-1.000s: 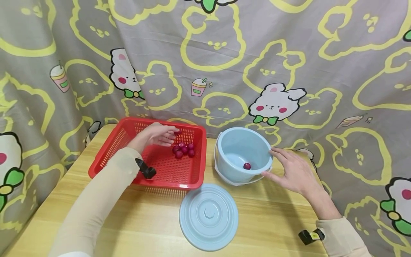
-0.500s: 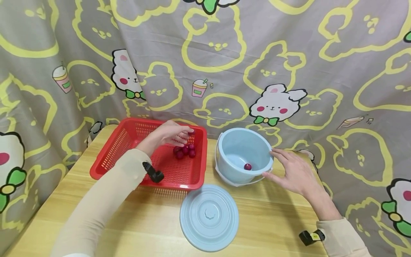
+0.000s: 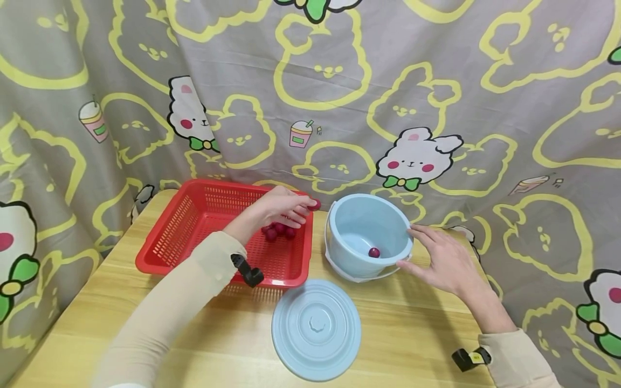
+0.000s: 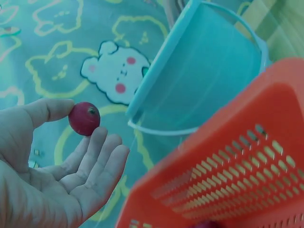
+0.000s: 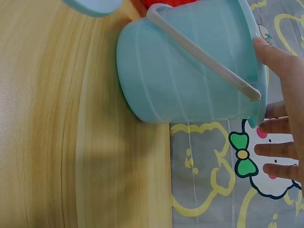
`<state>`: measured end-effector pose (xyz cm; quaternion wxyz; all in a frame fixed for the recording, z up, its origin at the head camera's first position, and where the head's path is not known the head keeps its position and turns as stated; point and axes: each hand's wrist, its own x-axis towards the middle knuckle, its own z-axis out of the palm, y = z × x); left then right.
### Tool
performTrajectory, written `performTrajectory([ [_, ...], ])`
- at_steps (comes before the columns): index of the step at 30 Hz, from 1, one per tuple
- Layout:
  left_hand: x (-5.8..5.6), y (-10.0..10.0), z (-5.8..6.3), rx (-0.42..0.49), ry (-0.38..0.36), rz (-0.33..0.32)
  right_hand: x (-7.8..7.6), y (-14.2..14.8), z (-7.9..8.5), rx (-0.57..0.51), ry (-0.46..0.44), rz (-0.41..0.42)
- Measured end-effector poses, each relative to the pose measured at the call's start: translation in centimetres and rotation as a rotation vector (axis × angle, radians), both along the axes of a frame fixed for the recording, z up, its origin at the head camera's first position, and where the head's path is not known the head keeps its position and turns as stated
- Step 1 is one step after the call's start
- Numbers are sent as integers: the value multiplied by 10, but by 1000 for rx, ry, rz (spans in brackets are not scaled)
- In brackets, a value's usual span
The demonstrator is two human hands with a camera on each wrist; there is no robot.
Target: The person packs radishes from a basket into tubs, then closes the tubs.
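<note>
- Since the earlier frames: left hand has moved right, from over the basket interior to its rear right corner, carrying the red fruit; right hand has held position.
- Left: thumb and a fingertip pinch the red fruit, other fingers loosely extended. Fruit sits outside the basket corner, bucket-side.
- Right: thumb and fingers spread, tips touching the bucket rim.
- Fruit orientation: near-round, long axis not discernible; small dark end mark faces the left wrist camera, slightly up and right.
- Red basket: perforated plastic, rectangular, slotted walls; holds a fruit cluster.
- Blue bucket: smooth plastic, upright, round mouth, white handle down; one loose fruit inside.
- Blue lid: flat on wood-grain worktop, concentric ridges, scalloped centre emblem.
- Curtain: grey fabric, cartoon print.
- Right wrist mount: yellow label, too small to read.
</note>
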<state>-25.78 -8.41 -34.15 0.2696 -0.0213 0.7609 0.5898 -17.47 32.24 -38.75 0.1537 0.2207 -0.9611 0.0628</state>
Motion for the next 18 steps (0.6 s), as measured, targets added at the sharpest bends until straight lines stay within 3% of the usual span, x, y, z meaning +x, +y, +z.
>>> performTrajectory([
  [18,6,49,10,23,53,-71,0,1,-1,-7,-10,2],
])
